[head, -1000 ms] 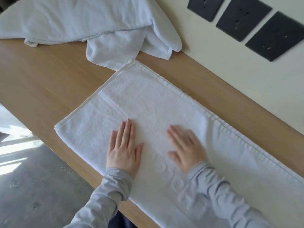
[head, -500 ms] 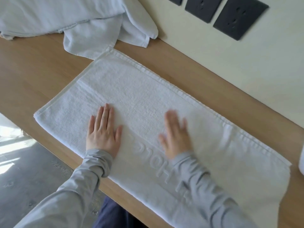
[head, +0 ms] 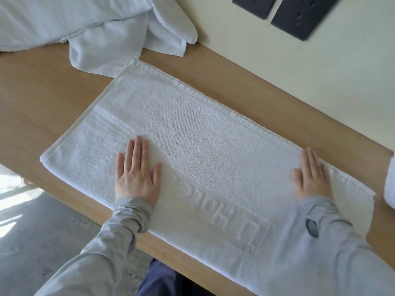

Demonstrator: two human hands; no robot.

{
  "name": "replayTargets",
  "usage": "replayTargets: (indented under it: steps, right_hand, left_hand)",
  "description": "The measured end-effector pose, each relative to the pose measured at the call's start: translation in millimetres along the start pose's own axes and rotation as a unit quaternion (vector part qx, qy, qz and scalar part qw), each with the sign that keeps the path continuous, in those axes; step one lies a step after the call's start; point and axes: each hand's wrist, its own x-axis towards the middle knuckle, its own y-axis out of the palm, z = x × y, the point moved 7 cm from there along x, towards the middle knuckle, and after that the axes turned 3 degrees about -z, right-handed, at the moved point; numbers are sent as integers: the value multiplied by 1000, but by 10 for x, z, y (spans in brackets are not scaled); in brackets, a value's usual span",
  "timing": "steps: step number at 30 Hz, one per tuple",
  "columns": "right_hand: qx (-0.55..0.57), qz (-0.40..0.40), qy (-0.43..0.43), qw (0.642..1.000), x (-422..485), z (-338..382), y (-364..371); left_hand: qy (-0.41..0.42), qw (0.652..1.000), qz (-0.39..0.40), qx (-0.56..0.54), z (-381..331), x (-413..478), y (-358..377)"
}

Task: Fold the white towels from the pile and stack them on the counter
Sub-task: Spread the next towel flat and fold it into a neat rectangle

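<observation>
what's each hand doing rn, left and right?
Left hand: open, flat on the towel, holding nothing.
Right hand: open, flat near the towel's right end, holding nothing.

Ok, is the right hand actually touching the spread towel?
Touching. The head view shows the right hand lying flat on the spread towel, fingers straight, near its right end.

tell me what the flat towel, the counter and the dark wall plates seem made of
Towel: likely white cotton terry, matte, with a nubby nap, stitched hem and raised lettering.
Counter: light wood or wood-look laminate, smooth satin, fine straight grain; I cannot tell which.
Wall plates: probably matte black plastic, flat, with small holes.
</observation>
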Motion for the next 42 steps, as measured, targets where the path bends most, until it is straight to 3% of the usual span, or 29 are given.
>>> replayTargets:
  steps: [2, 4, 7, 10, 12, 15, 19, 25, 31, 33, 36, 39, 42]
  right_hand:
    - [11, 0, 62, 998, 7, 20, -12]
    - [49, -24, 71, 996, -104, 316, -83]
    - [84, -37, -37, 995, -499, 1043, -144]
    - [66, -15, -155, 986, -1040, 1645, -7]
    - [9, 6, -217, 976, -1256, 1763, 103]
    - [-28, 10, -251, 968, -1255, 1446, 134]
    - [-14, -5, -207, 978, -856, 545, 86]
    - [-19, -4, -29, 999, -306, -851, 74]
    - [95, -27, 20, 995, -321, -1026, -41]
    - [195, -96, 84, 972, -640, -1143, -230]
    - [323, -167, 246, 899, -1423, -1443, -331]
    - [475, -98, 392, 782, -2048, -1544, -117]
    - [554, -9, 383, 740, -2183, -1460, -3]
  left_hand:
    - [7, 1000, -7, -1, -4, 2, -2]
    - [9, 1000, -7, -11, -8, -3, -35]
    - [55, 996, -31, -67, -309, -110, -184]
    - [161, 981, -24, -105, -1059, -539, -182]
    - [209, 970, 33, -120, -1512, -900, -60]
    - [193, 970, 67, -128, -1680, -1120, 105]
    - [199, 977, 66, -42, -1636, -1146, 292]
    - [188, 981, 44, 22, -1631, -1152, 416]
    - [172, 984, 41, 27, -1634, -1168, 407]
    - [168, 985, 38, 24, -1644, -1176, 392]
    - [159, 987, 29, -6, -1701, -1237, 323]
    - [171, 983, 8, -61, -1936, -1486, 218]
    - [234, 967, 22, -100, -2317, -1934, 213]
